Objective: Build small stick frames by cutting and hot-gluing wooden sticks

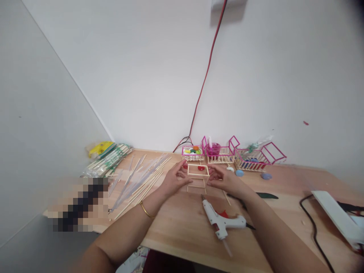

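Observation:
A small open frame of pale wooden sticks (198, 175) is between my two hands near the middle of the table. My left hand (174, 181) has its thumb and fingers curved about the frame's left end. At the right end, my right hand (224, 179) pinches it with thumb and fingertips. Whether the frame's lower sticks rest on the wood cannot be made out. Just in front lies a white hot glue gun (216, 220) with a red trigger, a glue stick poking from its back and its nozzle pointing towards the frame.
Loose sticks (145, 185) and packaged sticks (109, 161) lie left. Behind my hands stand several pink-trimmed stick carts (220, 155), with coloured discs (239, 173) near them. Right are a dark-green blade-shaped object (267, 195), a white device (338, 218) and a black cable (314, 231).

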{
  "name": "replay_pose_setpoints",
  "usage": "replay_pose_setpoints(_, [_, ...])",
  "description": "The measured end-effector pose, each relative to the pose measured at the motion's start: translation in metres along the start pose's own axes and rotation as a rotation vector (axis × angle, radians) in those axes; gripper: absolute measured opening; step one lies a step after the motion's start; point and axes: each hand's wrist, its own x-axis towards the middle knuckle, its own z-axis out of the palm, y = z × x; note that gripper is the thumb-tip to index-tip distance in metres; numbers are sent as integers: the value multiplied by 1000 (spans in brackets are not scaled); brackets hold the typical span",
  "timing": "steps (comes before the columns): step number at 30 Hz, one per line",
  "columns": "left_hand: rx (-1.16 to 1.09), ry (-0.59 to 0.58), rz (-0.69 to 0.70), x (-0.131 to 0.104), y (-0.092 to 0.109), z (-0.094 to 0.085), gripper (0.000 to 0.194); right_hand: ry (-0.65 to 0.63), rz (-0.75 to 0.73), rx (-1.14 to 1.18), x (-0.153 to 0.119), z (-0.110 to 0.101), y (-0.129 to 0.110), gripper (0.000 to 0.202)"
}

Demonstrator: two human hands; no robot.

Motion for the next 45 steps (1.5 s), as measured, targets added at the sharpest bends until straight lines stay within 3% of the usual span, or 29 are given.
replay_pose_setpoints(3, [29,-15,-7,0,-5,2,87,26,21,-78,1,7,2,65])
replay_pose_setpoints(8, [4,-64,-75,2,-14,4,79,7,-15,-108,4,14,6,46])
replay_pose_setpoints(16, [-309,-112,-184,6,-12,3,60,-2,74,104,1,13,-10,56])
replay_pose_setpoints(23, [-525,-127,-365,5,-6,0,50,16,87,-69,-4,6,-31,47])
replay_pose_setpoints(27, [-581,-143,-404,4,-6,-1,40,9,90,-123,-5,2,-31,42])
replay_pose_setpoints(30, [-620,-159,-439,3,-6,-3,37,77,86,-165,-5,-2,-28,43])
replay_pose_setpoints(36, [-669,-217,-452,3,-5,-5,35,213,-22,-158,-5,-4,-25,35])
replay_pose_setpoints(45, [-715,-305,-453,1,-6,-8,32,380,-320,-266,-4,3,-26,15])
